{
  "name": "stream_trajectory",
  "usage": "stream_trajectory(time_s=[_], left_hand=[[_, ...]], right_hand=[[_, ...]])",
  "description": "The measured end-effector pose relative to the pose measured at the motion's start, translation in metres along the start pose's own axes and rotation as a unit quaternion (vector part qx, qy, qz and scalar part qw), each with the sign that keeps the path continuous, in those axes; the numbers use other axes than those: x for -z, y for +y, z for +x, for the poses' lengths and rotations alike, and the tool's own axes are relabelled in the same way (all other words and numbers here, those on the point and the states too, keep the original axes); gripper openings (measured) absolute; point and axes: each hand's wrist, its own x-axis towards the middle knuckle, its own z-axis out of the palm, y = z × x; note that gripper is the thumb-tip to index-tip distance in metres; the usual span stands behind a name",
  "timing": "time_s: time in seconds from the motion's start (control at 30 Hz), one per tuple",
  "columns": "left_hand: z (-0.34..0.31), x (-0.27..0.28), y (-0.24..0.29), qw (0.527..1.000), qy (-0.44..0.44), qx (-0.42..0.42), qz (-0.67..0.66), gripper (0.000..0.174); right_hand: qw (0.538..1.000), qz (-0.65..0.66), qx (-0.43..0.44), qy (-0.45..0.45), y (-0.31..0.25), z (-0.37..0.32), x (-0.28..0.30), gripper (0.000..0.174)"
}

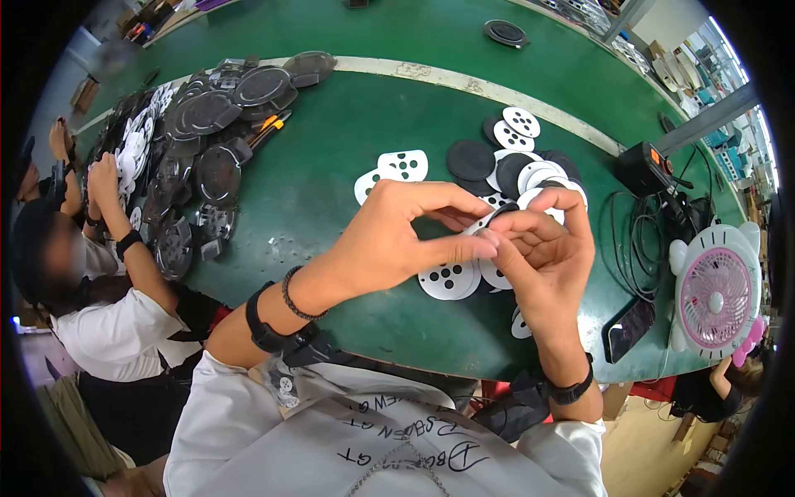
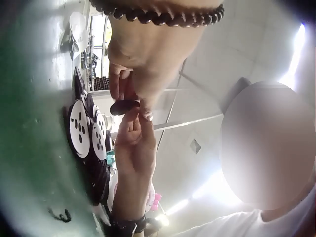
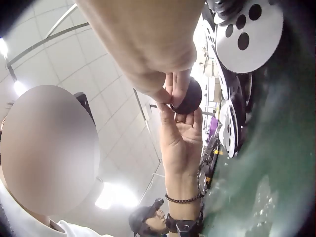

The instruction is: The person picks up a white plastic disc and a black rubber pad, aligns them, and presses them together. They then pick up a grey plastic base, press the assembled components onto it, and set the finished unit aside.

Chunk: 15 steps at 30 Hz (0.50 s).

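Over glossy table (image 1: 306,182) | left hand (image 1: 397,228), right hand (image 1: 551,269) pinch | thin round disc (image 3: 191,98)

In your head view, right side: pink-and-white cat-eared plastic fan (image 1: 717,301), flat black phone (image 1: 631,330) just beside it on the green table (image 1: 331,132), boxy black device (image 1: 639,176) above. Upper left: heaped smoky translucent plastic housings (image 1: 217,171), orange-handled tool (image 1: 270,125) alongside. Far left, you've got a white-shirted, black-capped person (image 1: 116,335).

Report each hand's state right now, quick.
Left hand: closed, pinching a thin, round black-and-white disc between thumb and fingers.
Right hand: closed, pinching the same disc.
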Motion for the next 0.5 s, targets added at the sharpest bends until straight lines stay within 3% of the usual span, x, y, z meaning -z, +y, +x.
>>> stream_trajectory(time_s=[0.13,0.2,0.27,0.37,0.43,0.47,0.5], left_hand=[[0.006,0.009,-0.001,0.994,-0.012,0.073,-0.079,0.022],[0.008,0.021,-0.001,0.996,0.046,0.012,0.070,0.021],[0.011,0.035,-0.005,0.989,0.145,0.010,0.004,0.024],[0.013,0.063,0.006,0.983,0.168,0.067,-0.024,0.023],[0.001,0.076,-0.005,0.982,0.101,0.146,0.071,0.025],[-0.006,0.078,-0.004,0.981,0.109,0.141,0.074,0.025],[-0.017,0.077,0.000,0.966,0.143,0.126,0.173,0.029]], right_hand=[[0.998,-0.045,0.024,-0.022,-0.002,-0.002,0.002,0.036],[0.993,-0.100,0.069,0.008,0.000,-0.002,0.001,0.027],[0.984,-0.155,0.080,-0.026,-0.006,0.001,0.008,0.023],[0.984,-0.156,0.085,0.016,-0.012,0.003,0.008,0.024],[0.983,-0.159,0.089,0.011,-0.016,0.002,0.014,0.025],[0.982,-0.167,0.090,0.013,-0.017,0.003,0.015,0.026],[0.981,-0.174,0.089,0.017,-0.017,0.003,0.016,0.027]])
